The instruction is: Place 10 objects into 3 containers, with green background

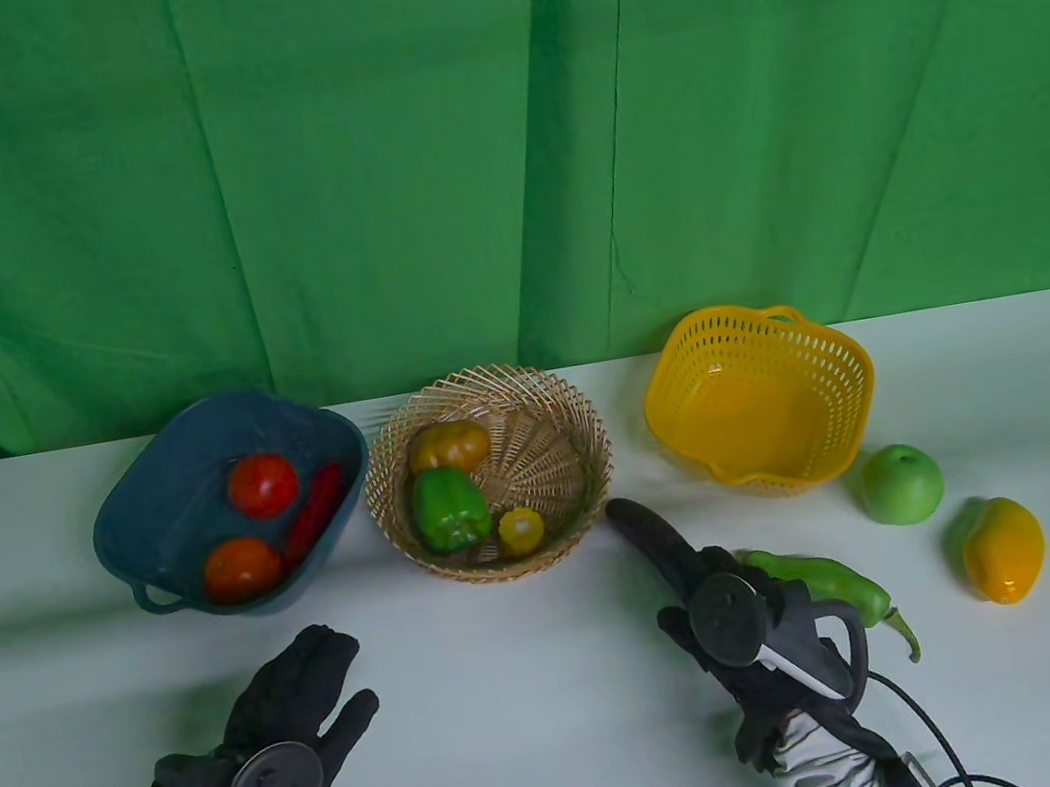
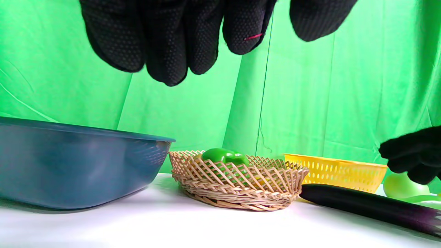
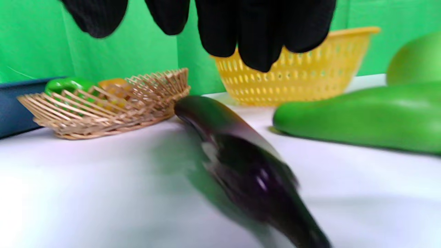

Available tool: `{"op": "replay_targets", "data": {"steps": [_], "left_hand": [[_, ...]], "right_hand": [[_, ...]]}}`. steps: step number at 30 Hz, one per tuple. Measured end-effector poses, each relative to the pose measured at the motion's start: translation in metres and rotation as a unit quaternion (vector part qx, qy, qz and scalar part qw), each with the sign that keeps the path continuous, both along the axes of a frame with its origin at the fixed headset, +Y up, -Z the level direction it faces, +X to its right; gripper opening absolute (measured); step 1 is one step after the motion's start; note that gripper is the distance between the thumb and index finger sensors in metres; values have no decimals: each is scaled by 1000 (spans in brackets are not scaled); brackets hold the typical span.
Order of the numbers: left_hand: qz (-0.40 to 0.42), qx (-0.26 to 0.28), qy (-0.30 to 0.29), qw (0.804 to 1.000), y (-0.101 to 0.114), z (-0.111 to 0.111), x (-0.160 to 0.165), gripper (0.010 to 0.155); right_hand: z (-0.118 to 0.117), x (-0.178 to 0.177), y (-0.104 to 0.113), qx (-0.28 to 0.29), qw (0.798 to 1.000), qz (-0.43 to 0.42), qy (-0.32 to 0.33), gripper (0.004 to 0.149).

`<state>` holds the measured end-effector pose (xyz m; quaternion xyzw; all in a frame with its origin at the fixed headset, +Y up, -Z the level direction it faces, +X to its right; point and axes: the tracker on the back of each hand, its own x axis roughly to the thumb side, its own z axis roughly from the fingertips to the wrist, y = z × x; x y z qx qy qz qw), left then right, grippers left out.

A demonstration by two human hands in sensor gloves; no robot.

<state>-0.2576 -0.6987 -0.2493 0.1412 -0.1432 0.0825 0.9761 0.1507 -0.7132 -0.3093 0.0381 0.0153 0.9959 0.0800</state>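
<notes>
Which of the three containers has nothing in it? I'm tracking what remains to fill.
The yellow perforated plastic basket on the right; the dark blue plastic tub and woven wicker basket both hold vegetables.

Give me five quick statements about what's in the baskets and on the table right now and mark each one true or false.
1. The yellow basket holds nothing. True.
2. The blue tub holds two green peppers. False: it holds two tomatoes and a red chili.
3. The eggplant lies on the table, its tip near the wicker basket. True.
4. The green apple sits inside the yellow basket. False: it is on the table beside it.
5. The left hand grips a tomato. False: it holds nothing.
</notes>
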Motion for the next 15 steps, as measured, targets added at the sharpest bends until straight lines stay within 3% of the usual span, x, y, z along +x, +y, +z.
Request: {"op": "replay_targets", "data": {"steps": [5,15], "left_hand": [[1,-1,-5,1000,0,0,1,63],[0,-2,-9,1000,-1,0,2,63]], "right_hand": [[8,14,-19,-18,999,11,-37,68],[15,22,-50,-65,996,33,-45,71]]}}
